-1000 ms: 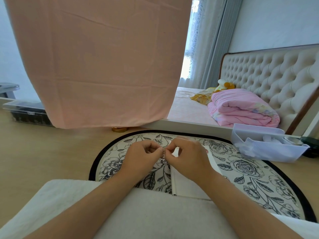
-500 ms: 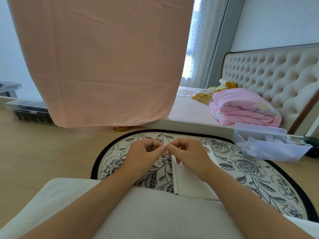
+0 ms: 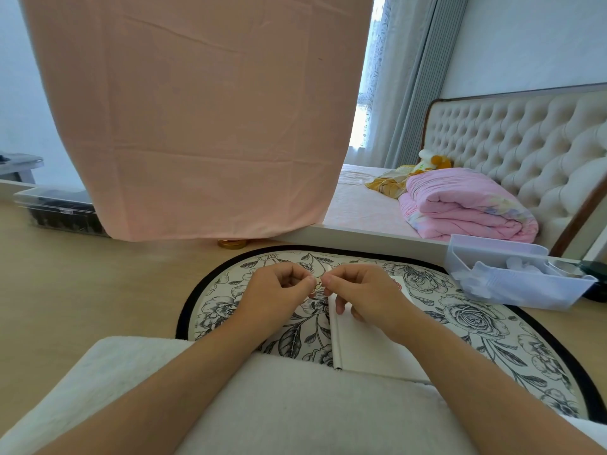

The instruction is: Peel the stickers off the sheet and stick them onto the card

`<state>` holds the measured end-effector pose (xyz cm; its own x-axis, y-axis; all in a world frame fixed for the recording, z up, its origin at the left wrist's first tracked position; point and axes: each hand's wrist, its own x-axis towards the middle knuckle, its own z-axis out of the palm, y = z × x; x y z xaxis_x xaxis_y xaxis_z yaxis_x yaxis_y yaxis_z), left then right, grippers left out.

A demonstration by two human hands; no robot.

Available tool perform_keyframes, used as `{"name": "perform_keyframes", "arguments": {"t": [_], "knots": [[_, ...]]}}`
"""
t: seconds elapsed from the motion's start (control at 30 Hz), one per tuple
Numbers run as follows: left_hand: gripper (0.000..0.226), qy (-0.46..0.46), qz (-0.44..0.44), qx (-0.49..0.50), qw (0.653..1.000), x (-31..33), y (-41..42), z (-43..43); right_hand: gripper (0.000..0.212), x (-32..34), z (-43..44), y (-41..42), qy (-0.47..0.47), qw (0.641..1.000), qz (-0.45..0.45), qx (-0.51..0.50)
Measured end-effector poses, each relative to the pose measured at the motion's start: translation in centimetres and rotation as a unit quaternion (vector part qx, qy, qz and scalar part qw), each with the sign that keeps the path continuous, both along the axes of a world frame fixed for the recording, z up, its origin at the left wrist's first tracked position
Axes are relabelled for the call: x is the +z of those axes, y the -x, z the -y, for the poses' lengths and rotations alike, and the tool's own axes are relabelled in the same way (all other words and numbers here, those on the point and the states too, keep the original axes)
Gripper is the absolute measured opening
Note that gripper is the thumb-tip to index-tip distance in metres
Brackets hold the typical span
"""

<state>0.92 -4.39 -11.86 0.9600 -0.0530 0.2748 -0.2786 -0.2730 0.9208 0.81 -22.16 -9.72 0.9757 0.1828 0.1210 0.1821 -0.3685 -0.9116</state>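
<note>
My left hand (image 3: 279, 290) and my right hand (image 3: 364, 293) meet fingertip to fingertip above the floral mat (image 3: 476, 323). Between them they pinch a small pale sticker piece (image 3: 318, 286); both hands have curled fingers. Whether it is a single sticker or a scrap of the sheet is too small to tell. A white card (image 3: 368, 349) lies on the mat under my right hand, its long left edge showing. A red mark (image 3: 398, 285) shows on the card's far end beside my right hand.
A white cushion (image 3: 279, 405) lies under my forearms. A clear plastic tray (image 3: 512, 284) stands at the right of the mat. A hanging pink cloth (image 3: 197, 110), a dark box (image 3: 59, 215) at far left, a gold lid (image 3: 232, 243) and a bed with a pink quilt (image 3: 460, 205) lie beyond.
The hands stay together at the same spot, with small finger movements on the piece. The view has shifted slightly.
</note>
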Motion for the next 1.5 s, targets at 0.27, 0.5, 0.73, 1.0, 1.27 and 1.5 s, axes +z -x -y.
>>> {"name": "perform_keyframes", "arguments": {"t": [0.27, 0.5, 0.73, 1.0, 1.27, 1.5], "knots": [[0.011, 0.008, 0.003, -0.029, 1.0, -0.2, -0.2, -0.1, 0.01, 0.3, 0.2, 0.2, -0.003, 1.0, -0.007, 0.02], [0.013, 0.008, 0.002, -0.037, 0.999, -0.1, 0.0, -0.2, 0.014, 0.4, 0.6, 0.2, 0.032, 0.999, 0.014, 0.029], [0.009, -0.022, 0.019, -0.031, 0.999, -0.1, 0.2, -0.1, 0.016, 0.3, 0.2, 0.3, 0.142, 0.98, 0.139, 0.006], [0.008, -0.04, 0.038, -0.028, 0.998, -0.2, 0.3, 0.0, 0.015, -0.2, -0.1, 0.3, 0.284, 0.921, 0.267, -0.028], [0.01, -0.042, 0.047, 0.001, 0.998, -0.6, -0.1, 0.1, 0.029, 0.5, -0.5, 1.0, 0.138, 0.982, 0.13, -0.023], [0.012, -0.16, 0.156, 0.102, 0.969, -0.3, 0.6, -0.2, 0.026, 0.3, -0.8, 1.0, 0.106, 0.986, 0.119, -0.047]]}}
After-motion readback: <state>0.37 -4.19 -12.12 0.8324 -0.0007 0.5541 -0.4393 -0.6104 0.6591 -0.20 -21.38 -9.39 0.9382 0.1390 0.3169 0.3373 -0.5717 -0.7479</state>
